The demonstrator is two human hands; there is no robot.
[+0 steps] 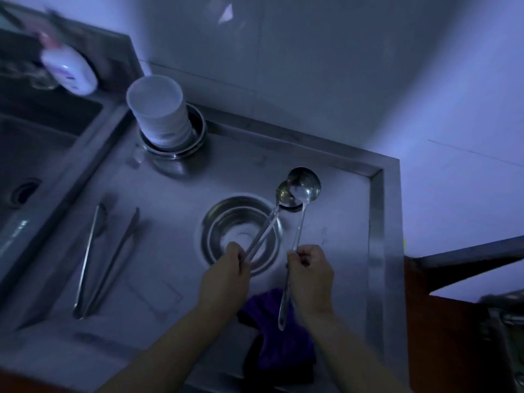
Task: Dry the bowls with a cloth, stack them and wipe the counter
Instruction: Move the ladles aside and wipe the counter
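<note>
Dim, blue-lit view looking down at a steel desk [312, 165] beside a sink [42, 131]. A steel bowl [241, 231] sits upright near the middle of the desk and serves as the landmark here. Above the bowl's near rim, the left hand [226, 268] holds the handle of a ladle [279, 199] in curled fingers, the handle crossing over the bowl. Just right of the bowl, the right hand [310, 270] grips a second ladle [303, 184] the same way. The two ladle cups touch or overlap just beyond the bowl's far right rim. A purple cloth [280, 336] lies on the desk nearer the viewer than the bowl, under the right wrist. Far left of the bowl stands a stack of white bowls [158, 109] inside steel ones. Tongs [105, 259] lie left of the bowl. The step in hand seems to be clearing utensils; next, likely set the ladles aside, then take the cloth to the bowl
</note>
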